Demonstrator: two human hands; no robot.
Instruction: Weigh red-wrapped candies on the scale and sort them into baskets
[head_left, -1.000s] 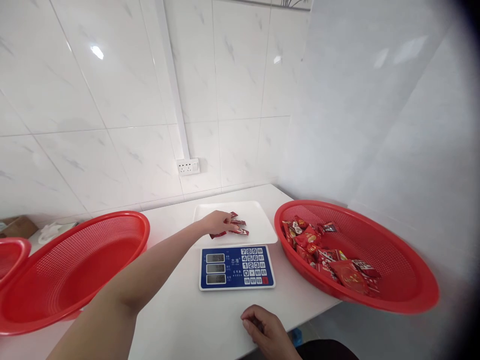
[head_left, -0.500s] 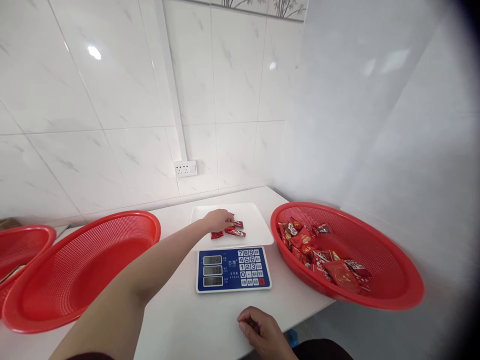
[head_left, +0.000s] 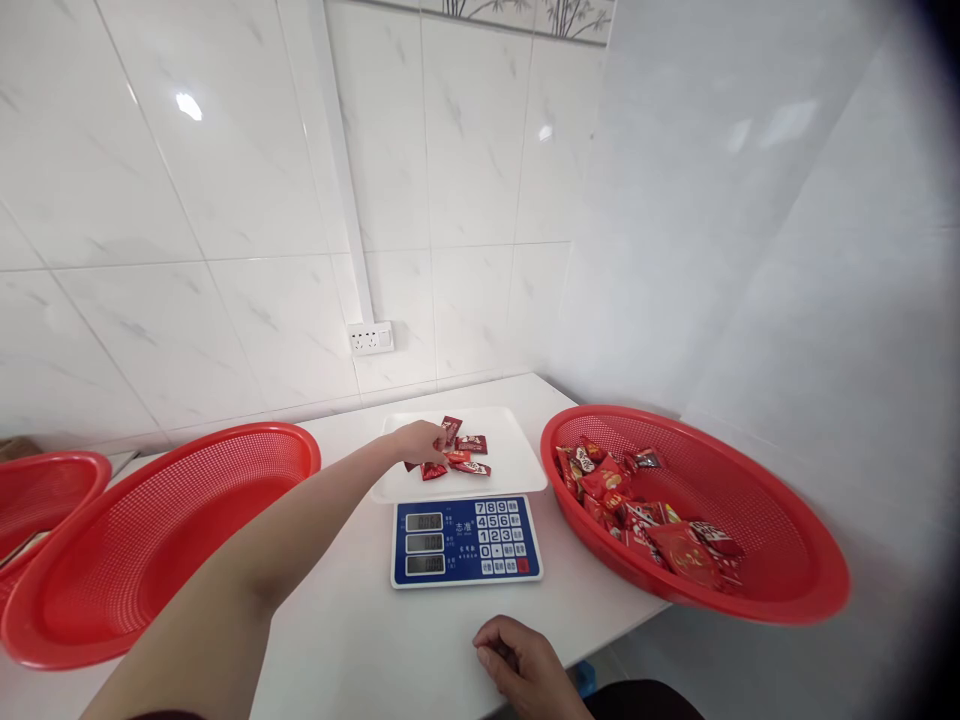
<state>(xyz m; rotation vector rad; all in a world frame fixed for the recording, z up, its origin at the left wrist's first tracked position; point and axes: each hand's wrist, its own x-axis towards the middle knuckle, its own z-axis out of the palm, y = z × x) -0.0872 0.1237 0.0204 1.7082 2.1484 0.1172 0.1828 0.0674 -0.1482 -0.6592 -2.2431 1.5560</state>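
Note:
My left hand (head_left: 420,440) hovers low over the white pan (head_left: 517,465) of a weighing scale, fingers bent and a little apart among small red snack packets (head_left: 471,444). Its fingertips are beside one red packet (head_left: 457,457); whether they touch it is hard to see. Part of a dark red packet shows under the palm. In front of the pan is the scale's blue keypad panel (head_left: 466,540) with three lit readouts. Loosely curled, my right hand (head_left: 529,665) rests near the table's front edge with nothing visible in it.
To the right, a red plastic basket (head_left: 795,590) holds several red snack packets and overhangs the table (head_left: 360,640). On the left stands a large red basket (head_left: 285,440), with another red basket (head_left: 82,470) beyond it. A socket (head_left: 371,338) is on the tiled wall behind.
My left hand has shifted left across the pan, and more packets show, now spread apart. The scale's top readout has changed. My right hand has stayed in place.

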